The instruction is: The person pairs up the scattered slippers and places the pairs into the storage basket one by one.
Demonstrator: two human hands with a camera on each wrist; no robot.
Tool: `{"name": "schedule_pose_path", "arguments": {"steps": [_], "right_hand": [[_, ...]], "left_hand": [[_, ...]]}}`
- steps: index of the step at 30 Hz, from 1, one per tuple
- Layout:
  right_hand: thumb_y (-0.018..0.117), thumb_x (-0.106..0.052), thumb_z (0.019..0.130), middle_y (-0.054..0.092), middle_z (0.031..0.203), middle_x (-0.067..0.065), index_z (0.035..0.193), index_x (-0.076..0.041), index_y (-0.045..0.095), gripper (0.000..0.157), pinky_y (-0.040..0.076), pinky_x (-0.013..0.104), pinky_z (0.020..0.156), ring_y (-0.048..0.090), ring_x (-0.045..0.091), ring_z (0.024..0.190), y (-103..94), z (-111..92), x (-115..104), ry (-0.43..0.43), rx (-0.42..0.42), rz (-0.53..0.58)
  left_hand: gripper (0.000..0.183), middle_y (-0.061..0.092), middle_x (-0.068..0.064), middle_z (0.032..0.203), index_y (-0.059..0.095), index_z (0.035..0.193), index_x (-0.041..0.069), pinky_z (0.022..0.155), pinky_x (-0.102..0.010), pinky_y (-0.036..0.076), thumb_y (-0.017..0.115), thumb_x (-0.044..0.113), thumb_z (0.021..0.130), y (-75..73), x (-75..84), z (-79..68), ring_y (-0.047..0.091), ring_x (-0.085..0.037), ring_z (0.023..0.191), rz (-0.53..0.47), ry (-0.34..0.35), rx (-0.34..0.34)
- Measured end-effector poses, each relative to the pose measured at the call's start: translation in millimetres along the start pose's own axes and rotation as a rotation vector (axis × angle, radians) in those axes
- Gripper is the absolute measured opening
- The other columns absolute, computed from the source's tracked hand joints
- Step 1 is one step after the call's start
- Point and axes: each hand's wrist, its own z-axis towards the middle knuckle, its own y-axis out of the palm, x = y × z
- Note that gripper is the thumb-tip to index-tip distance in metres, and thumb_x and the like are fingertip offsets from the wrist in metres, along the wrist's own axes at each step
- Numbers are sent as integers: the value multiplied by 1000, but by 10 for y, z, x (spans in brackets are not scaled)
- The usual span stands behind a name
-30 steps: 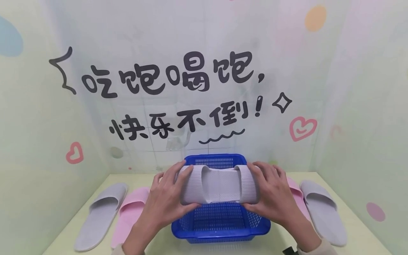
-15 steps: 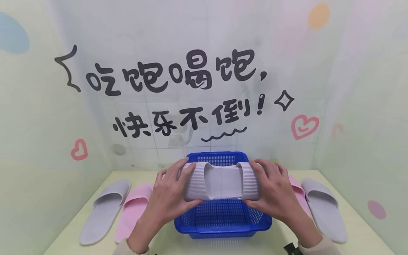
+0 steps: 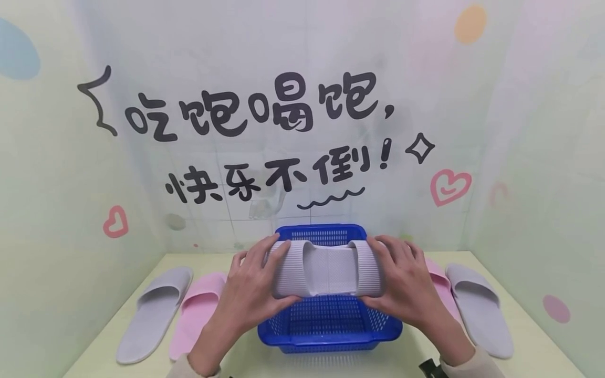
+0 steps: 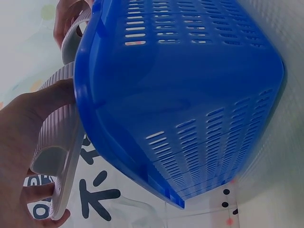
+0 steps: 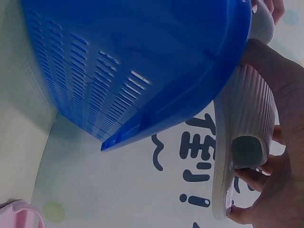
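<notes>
Two pale grey slippers with ribbed straps, one on the left (image 3: 290,273) and one on the right (image 3: 367,273), are lined up with their straps at the outer ends. Between the straps show the textured insoles, with a line down the middle. My left hand (image 3: 250,289) grips the left slipper, thumb below and fingers over the top. At the other end my right hand (image 3: 407,281) holds the right one the same way. Both slippers overlap the blue plastic basket (image 3: 331,341) in the head view. In the wrist views each thumb (image 4: 54,95) lies right at the basket's rim.
On the table (image 3: 534,352) left of the basket lie a grey slipper (image 3: 146,325) and a pink one (image 3: 191,315). To the right are another pink slipper (image 3: 439,283), partly behind my hand, and a grey one (image 3: 489,325). A printed wall (image 3: 307,42) stands behind.
The head view has shifted slightly, with the scene a little higher in the frame than one second ago. Both hands keep the slippers in nearly the same place over the basket.
</notes>
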Motion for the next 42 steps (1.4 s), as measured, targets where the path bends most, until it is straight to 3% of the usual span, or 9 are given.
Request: {"name": "schedule_pose_path", "arguments": {"steps": [42], "right_hand": [[97,-58,46,60,132,16,143,-9,55,116,46,62,100,57,35,115,27,-8,6,-5,18,0]], "left_hand": [[117,55,-14,149,50,147,21,93,-56,54,94,68,50,8,15,-14,56,-33,134,2,-4,-5]]}}
